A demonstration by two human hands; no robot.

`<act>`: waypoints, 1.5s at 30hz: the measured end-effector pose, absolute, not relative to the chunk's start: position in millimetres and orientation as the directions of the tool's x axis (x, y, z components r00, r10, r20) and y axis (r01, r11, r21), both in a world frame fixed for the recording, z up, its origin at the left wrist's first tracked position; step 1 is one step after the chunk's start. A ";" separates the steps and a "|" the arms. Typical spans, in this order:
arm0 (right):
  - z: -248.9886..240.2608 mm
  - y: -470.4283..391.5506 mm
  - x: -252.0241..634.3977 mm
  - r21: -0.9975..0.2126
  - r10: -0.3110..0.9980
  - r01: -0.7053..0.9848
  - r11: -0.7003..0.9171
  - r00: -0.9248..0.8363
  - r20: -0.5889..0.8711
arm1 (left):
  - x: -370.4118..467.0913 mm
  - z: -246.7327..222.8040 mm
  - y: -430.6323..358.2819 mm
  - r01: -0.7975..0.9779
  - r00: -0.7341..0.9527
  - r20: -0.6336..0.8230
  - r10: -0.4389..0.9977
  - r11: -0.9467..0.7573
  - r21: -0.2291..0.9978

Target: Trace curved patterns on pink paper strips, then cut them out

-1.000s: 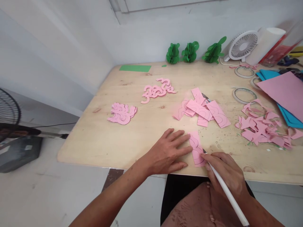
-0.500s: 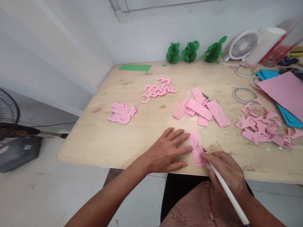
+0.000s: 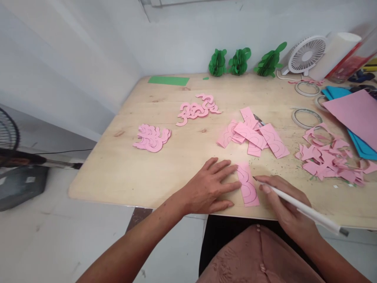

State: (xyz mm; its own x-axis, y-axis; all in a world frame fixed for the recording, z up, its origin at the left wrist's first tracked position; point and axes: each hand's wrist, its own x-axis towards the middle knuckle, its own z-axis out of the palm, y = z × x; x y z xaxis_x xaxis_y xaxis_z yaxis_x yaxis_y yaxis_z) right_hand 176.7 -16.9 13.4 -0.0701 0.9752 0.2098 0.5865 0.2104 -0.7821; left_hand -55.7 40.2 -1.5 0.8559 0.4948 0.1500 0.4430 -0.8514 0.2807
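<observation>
My left hand [image 3: 207,188] lies on the table with its fingers spread, two fingertips on the left edge of a pink paper strip [image 3: 247,188]. Curved dark lines run along the strip. A white pen [image 3: 306,210] is gripped in my right hand [image 3: 290,202], its dark tip just right of the strip and apart from it. Beyond the strip lie several overlapping pink strips [image 3: 250,135] with drawn curves, partly covering a dark and metallic tool. Cut-out wavy pink pieces [image 3: 196,110] and a stack of similar ones [image 3: 151,138] lie to the left.
Pink scraps [image 3: 326,161], tape rings [image 3: 308,118], and blue sheets [image 3: 361,143] under a pink sheet [image 3: 356,112] lie at the right. Along the wall stand green paper figures [image 3: 217,63] and a small white fan [image 3: 306,56]. A green strip [image 3: 168,81] lies at the back left.
My right hand has moved right, lifting the pen tip off the strip. The pen now slants more to the right, and more of the strip shows. My left hand stays on the strip.
</observation>
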 end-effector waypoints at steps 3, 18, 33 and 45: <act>15.3 -2.7 171.3 -0.853 0.993 0.511 0.111 -0.022 0.116 | -56.0 -2.2 40.1 0.447 0.854 0.147 0.500 -0.848 0.285; 8.5 17.6 155.8 -0.773 0.994 0.626 0.108 -0.040 0.106 | -56.5 -0.1 41.5 0.451 0.847 0.144 0.511 -0.835 0.315; 10.9 18.6 152.9 -0.734 0.989 0.665 0.140 -0.059 0.136 | -56.4 0.4 41.5 0.449 0.841 0.159 0.517 -0.832 0.327; 10.4 15.6 152.8 -0.731 0.988 0.667 0.144 -0.052 0.147 | -56.6 1.4 41.7 0.452 0.846 0.141 0.514 -0.832 0.322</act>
State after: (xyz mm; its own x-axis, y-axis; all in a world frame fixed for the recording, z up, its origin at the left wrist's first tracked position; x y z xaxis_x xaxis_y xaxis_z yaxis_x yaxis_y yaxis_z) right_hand 152.8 15.6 10.4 -0.0517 0.9878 0.1472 0.6673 0.1438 -0.7307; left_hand -56.6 41.7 1.4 0.8461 0.5140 0.1411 0.4517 -0.8321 0.3219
